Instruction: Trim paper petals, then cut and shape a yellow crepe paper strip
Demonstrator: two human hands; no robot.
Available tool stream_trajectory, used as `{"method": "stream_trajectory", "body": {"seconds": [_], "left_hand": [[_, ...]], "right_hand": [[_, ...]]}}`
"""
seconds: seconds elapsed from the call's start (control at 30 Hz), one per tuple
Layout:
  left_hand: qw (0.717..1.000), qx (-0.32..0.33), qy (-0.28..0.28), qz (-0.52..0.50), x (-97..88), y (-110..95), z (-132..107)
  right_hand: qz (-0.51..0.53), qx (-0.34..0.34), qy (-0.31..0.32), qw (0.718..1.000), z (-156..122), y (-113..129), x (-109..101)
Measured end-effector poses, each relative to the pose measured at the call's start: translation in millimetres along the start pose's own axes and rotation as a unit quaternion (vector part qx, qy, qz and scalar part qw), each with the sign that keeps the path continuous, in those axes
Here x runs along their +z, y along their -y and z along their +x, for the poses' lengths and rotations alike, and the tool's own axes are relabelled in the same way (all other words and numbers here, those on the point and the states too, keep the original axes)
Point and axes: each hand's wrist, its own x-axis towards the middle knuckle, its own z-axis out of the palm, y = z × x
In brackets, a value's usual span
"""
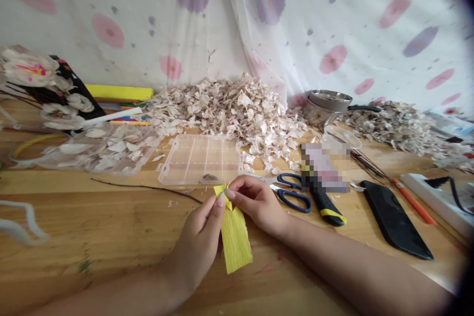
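Observation:
A strip of yellow crepe paper (237, 244) hangs between my hands, its top end folded over and its lower end loose above the wooden table. The thumb and fingers of my left hand (202, 227) pinch the paper near its top left. My right hand (261, 205) pinches the folded top edge from the other side, fingertips close to the left thumb. A thin dark twig (148, 187) runs over the table up to my left hand, where its end is hidden. Just beyond my right hand lie scissors with dark blue handles (296, 201).
A clear compartment box (200, 158) lies ahead, before a big heap of pale dried petals (237, 108). Right are a black-and-yellow handle (328, 207), a black phone (398, 219), an orange pen (414, 202) and a white power strip (437, 202). White flowers (31, 66) stand left.

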Motion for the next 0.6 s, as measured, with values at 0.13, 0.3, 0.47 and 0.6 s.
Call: {"method": "stream_trajectory", "body": {"seconds": [0.13,0.3,0.47,0.6], "left_hand": [[1.000,0.002,-0.008,0.000,0.8,1.0,0.8],[1.000,-0.001,-0.013,0.012,0.1,1.7,1.6],[1.000,-0.007,-0.017,0.008,0.5,1.3,2.1],[1.000,-0.013,-0.020,0.010,0.6,0.8,2.1]], "right_hand": [[0.035,-0.004,0.006,0.999,-1.0,1.5,0.3],[0.049,-0.019,0.019,0.998,-3.2,4.8,-0.1],[0.016,-0.015,0.015,1.000,-3.0,3.0,0.6],[-0.037,-0.007,0.003,0.999,-2.3,1.8,1.2]]}}
